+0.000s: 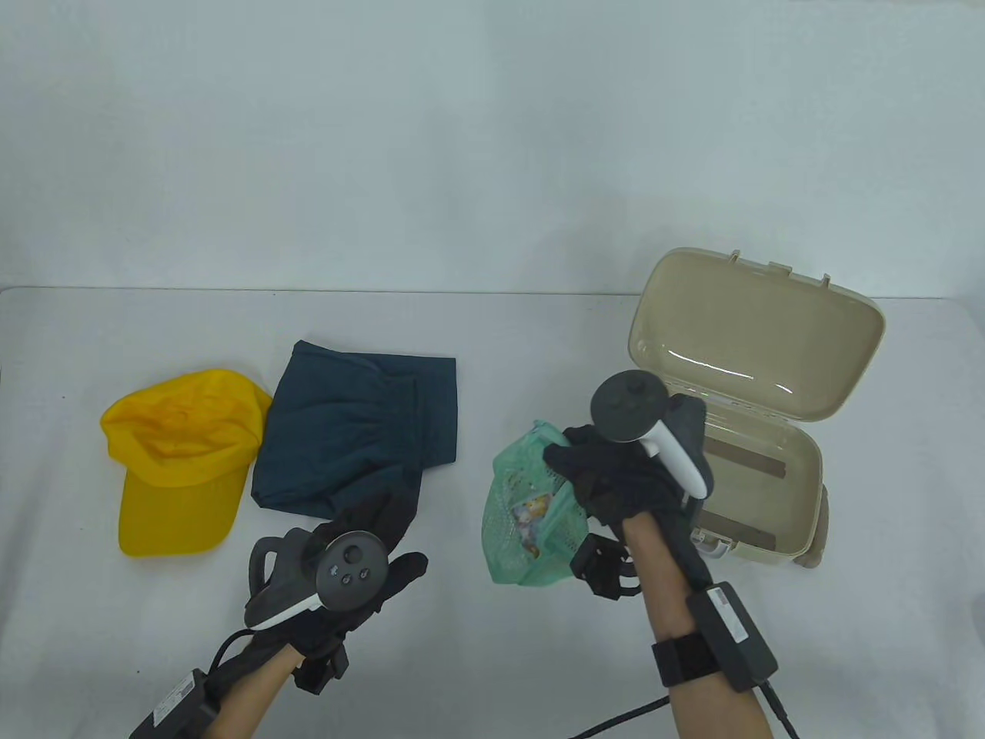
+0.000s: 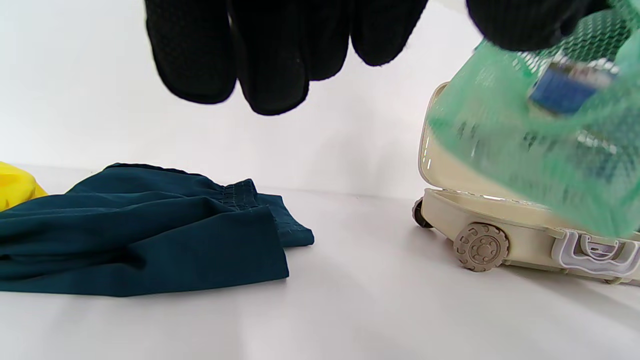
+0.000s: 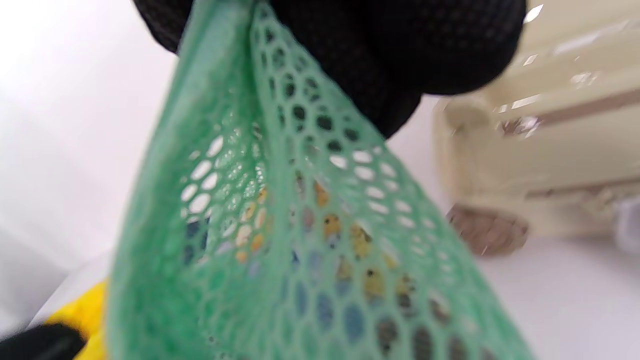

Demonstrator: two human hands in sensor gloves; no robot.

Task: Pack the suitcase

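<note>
one yellow cap, one folded navy garment, one green mesh bag, one open beige suitcase, two gloved hands.

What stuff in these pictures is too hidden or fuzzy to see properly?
- What's inside the green mesh bag: blurred in both wrist views, too small in the table view.
- The right hand fingers: hidden under the tracker in the table view, cut off by the top edge in the right wrist view.
- The suitcase front corner: covered by the right hand in the table view.
- The yellow cap: only slivers in the wrist views.

I see a yellow cap, dark teal shorts, a green honeycomb-mesh bag, a beige suitcase, black-gloved hands, and a white counter.
</note>
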